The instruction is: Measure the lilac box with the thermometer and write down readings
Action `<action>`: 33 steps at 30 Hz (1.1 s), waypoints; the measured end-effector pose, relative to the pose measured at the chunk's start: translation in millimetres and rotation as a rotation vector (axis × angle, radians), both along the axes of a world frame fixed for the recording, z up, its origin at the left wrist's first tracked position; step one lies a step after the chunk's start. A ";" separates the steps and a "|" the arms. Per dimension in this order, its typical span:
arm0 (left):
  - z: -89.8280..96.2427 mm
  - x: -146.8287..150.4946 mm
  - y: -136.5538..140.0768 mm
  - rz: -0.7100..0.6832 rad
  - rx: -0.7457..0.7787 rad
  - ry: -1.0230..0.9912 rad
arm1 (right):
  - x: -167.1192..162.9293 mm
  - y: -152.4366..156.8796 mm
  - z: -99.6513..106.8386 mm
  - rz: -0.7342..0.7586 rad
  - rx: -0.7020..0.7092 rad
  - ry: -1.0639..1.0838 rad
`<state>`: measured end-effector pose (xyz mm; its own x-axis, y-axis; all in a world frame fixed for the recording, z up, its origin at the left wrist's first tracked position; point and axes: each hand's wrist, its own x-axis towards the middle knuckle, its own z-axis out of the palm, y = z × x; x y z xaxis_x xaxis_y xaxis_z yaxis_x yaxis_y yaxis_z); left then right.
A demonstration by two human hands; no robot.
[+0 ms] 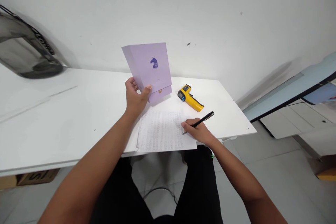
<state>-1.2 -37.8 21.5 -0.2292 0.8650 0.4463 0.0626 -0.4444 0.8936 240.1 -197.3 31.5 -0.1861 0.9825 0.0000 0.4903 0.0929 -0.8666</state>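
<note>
My left hand (136,96) grips the lower left of a purple paper box (153,66) with a dark horse-head print, thumb across its front. The box is held tilted up above the table. My right hand (196,131) is closed around a black pen (204,118), whose tip points down at a sheet of paper (160,131). Dense rows of handwriting cover most of that sheet, which lies at the table's front edge. Behind my right hand lies a yellow infrared thermometer gun (193,100), display toward the left.
The white table (52,119) runs along a white wall (199,17). At the far left stands a dark translucent container (34,59) with a strap. A light blue panel (283,87) with a black edge slants beyond the table's right end. A cardboard box (38,177) is below the table.
</note>
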 end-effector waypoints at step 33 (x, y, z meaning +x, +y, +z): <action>-0.1 1.7 -1.4 -0.022 0.008 0.014 | -3.1 -1.5 5.6 -0.046 -0.003 -0.025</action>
<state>0.5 -39.2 21.4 -0.2036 0.8661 0.4564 0.0653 -0.4532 0.8890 237.0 -198.9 37.1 -0.1408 0.9900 -0.0069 0.5156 0.0674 -0.8542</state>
